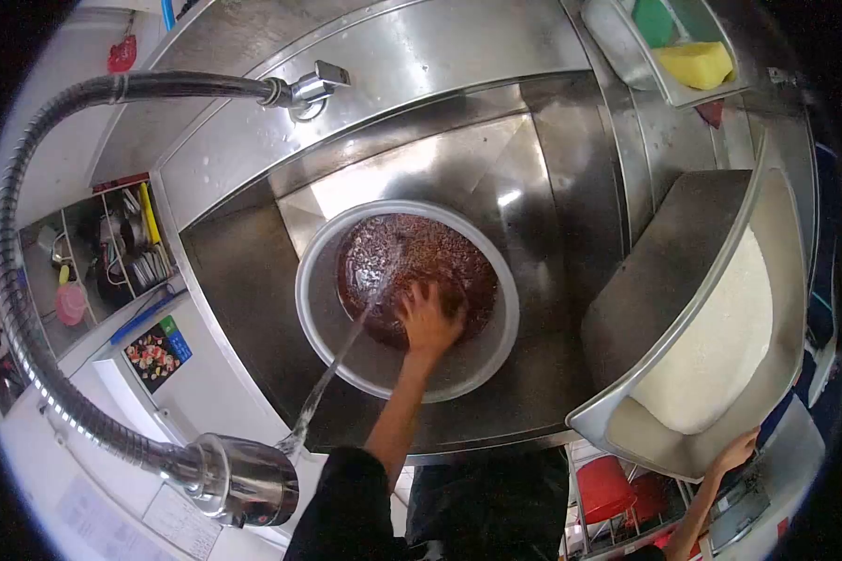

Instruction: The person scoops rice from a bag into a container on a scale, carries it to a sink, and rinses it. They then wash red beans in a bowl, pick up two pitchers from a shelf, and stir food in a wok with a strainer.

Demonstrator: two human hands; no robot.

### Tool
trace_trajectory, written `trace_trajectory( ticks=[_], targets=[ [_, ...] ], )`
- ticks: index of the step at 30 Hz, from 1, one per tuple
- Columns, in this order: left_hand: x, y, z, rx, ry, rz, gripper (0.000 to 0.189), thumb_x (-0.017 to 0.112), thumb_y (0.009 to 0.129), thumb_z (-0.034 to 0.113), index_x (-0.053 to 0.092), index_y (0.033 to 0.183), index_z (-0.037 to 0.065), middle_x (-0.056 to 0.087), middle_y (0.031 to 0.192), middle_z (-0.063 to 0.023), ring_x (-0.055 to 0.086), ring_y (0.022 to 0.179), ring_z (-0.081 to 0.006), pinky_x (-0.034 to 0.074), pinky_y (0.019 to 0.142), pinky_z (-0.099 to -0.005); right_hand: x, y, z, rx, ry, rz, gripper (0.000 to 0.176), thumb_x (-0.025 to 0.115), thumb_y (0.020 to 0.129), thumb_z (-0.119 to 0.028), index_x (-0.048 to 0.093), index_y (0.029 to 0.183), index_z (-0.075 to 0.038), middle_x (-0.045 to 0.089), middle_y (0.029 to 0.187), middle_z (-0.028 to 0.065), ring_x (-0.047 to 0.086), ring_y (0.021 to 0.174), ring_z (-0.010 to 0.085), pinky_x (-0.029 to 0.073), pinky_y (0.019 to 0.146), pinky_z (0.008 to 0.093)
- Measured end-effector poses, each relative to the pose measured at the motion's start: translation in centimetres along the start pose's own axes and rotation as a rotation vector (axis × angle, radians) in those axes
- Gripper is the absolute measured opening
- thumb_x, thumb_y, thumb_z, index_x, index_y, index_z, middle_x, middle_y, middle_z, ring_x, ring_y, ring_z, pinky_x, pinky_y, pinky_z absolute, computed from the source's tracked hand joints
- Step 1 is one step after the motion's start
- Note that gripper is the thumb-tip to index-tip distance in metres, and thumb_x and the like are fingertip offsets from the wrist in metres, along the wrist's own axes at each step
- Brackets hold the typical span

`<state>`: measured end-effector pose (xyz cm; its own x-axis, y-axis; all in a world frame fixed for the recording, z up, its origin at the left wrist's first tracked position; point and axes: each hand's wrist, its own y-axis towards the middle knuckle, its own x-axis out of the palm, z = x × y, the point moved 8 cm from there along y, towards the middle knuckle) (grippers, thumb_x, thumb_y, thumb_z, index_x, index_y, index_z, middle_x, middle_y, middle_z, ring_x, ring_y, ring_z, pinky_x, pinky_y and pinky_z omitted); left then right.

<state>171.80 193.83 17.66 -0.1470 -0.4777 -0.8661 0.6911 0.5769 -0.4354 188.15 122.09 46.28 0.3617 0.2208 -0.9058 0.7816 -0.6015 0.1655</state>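
Note:
My left hand (430, 320) reaches into a round metal bowl (311, 323) with its fingers spread. The fingertips touch a wet, dark reddish-brown mass of small pieces (463, 252), which look like beans. A stream of water (332, 372) from the spray head (243, 481) on a hose faucet falls into the bowl. At the lower right, my right hand (739, 451) has its fingers curled over the rim of a deep metal pan (669, 369). That pan is tilted and holds a white mass (720, 337), perhaps rice; its grain is too fine to tell.
The bowl sits inside a steel sink (571, 327). The hose (14, 243) arches along the left. A metal tray with a yellow sponge (697, 64) stands at the top right. A utensil rack (122, 243) is at the left, and a red container (605, 488) is below the pan.

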Motion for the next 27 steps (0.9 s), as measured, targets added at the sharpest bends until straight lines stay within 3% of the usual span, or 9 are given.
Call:
trace_trajectory(
  ticks=[2, 4, 7, 13, 15, 18, 20, 23, 27],
  targets=[
    [0.6, -1.3, 0.0, 0.152, 0.406, 0.06, 0.047, 0.053, 0.087, 0.036, 0.052, 0.125, 0.007, 0.061, 0.111, -0.0233, 0.06, 0.103, -0.0355, 0.045, 0.091, -0.0468, -0.5, 0.7, 1.2, 0.017, -0.074, 0.038, 0.06, 0.04, 0.097, -0.044, 0.05, 0.126, 0.007, 0.055, 0.125, 0.0215, 0.057, 0.107, 0.0326, 0.044, 0.09, 0.0359],
    [12.8, 0.9, -6.6, -0.068, 0.16, -0.662, 0.045, 0.051, 0.089, 0.035, 0.051, 0.125, 0.009, 0.059, 0.114, -0.0197, 0.058, 0.108, -0.0314, 0.045, 0.089, -0.0475, -0.3, 0.7, 0.8, -0.005, -0.128, 0.022, 0.06, 0.04, 0.097, -0.045, 0.05, 0.126, 0.006, 0.055, 0.125, 0.0218, 0.058, 0.106, 0.0331, 0.044, 0.09, 0.0363],
    [18.8, 3.5, -11.5, -0.226, 0.092, -0.469, 0.043, 0.051, 0.089, 0.035, 0.053, 0.124, 0.01, 0.059, 0.114, -0.016, 0.058, 0.104, -0.0313, 0.047, 0.085, -0.046, -0.5, 1.0, 0.7, -0.055, -0.166, -0.01, 0.06, 0.039, 0.097, -0.045, 0.051, 0.126, 0.006, 0.055, 0.125, 0.0228, 0.057, 0.107, 0.034, 0.044, 0.09, 0.0372],
    [0.2, 2.5, -4.3, -0.594, -0.507, -0.188, 0.053, 0.058, 0.083, 0.04, 0.049, 0.129, 0.013, 0.053, 0.122, -0.0157, 0.053, 0.109, -0.0302, 0.045, 0.09, -0.044, -0.4, -0.4, -1.4, -0.057, -0.118, 0.059, 0.062, 0.039, 0.097, -0.047, 0.051, 0.124, 0.008, 0.058, 0.12, 0.0215, 0.059, 0.101, 0.0321, 0.044, 0.088, 0.0383],
    [-5.7, 1.8, 2.1, -0.014, 0.139, 0.214, 0.05, 0.063, 0.079, 0.04, 0.057, 0.121, 0.013, 0.059, 0.113, -0.0186, 0.056, 0.106, -0.0332, 0.046, 0.09, -0.0449, -0.4, -1.3, -2.8, -0.003, -0.17, 0.031, 0.062, 0.041, 0.097, -0.046, 0.05, 0.125, 0.008, 0.057, 0.121, 0.0196, 0.058, 0.1, 0.0291, 0.043, 0.088, 0.0364],
    [-0.2, 5.4, 0.3, 0.29, 0.364, 0.365, 0.035, 0.066, 0.076, 0.033, 0.068, 0.105, 0.014, 0.065, 0.095, -0.0189, 0.063, 0.089, -0.0396, 0.05, 0.084, -0.0464, -0.3, 0.0, -0.2, 0.001, -0.031, -0.017, 0.061, 0.041, 0.097, -0.045, 0.05, 0.125, 0.009, 0.057, 0.119, 0.0184, 0.056, 0.099, 0.0265, 0.043, 0.088, 0.0349],
    [8.5, 10.6, -5.7, -0.031, 0.193, -0.192, 0.029, 0.067, 0.073, 0.028, 0.071, 0.096, 0.011, 0.067, 0.092, -0.019, 0.064, 0.085, -0.0411, 0.05, 0.083, -0.048, -0.1, 1.1, 1.5, -0.021, -0.047, -0.006, 0.061, 0.04, 0.096, -0.045, 0.05, 0.126, 0.007, 0.054, 0.124, 0.0208, 0.055, 0.106, 0.0307, 0.043, 0.091, 0.0361],
    [12.8, 12.0, -10.2, -0.226, 0.011, -0.44, 0.041, 0.065, 0.079, 0.035, 0.06, 0.11, 0.008, 0.065, 0.101, -0.0161, 0.061, 0.094, -0.0384, 0.051, 0.08, -0.043, -0.4, 1.5, 1.7, -0.013, -0.054, -0.015, 0.061, 0.038, 0.096, -0.046, 0.049, 0.127, 0.005, 0.052, 0.128, 0.0231, 0.054, 0.113, 0.0351, 0.043, 0.094, 0.0373],
    [9.4, 12.6, -9.3, 0.03, 0.011, -0.212, 0.04, 0.063, 0.078, 0.036, 0.063, 0.105, 0.007, 0.065, 0.099, -0.0203, 0.062, 0.093, -0.0377, 0.05, 0.081, -0.0439, -0.1, 0.1, -0.4, -0.027, -0.039, -0.026, 0.06, 0.039, 0.097, -0.044, 0.048, 0.128, 0.006, 0.052, 0.128, 0.0226, 0.054, 0.114, 0.0338, 0.042, 0.095, 0.0363]
  ],
)
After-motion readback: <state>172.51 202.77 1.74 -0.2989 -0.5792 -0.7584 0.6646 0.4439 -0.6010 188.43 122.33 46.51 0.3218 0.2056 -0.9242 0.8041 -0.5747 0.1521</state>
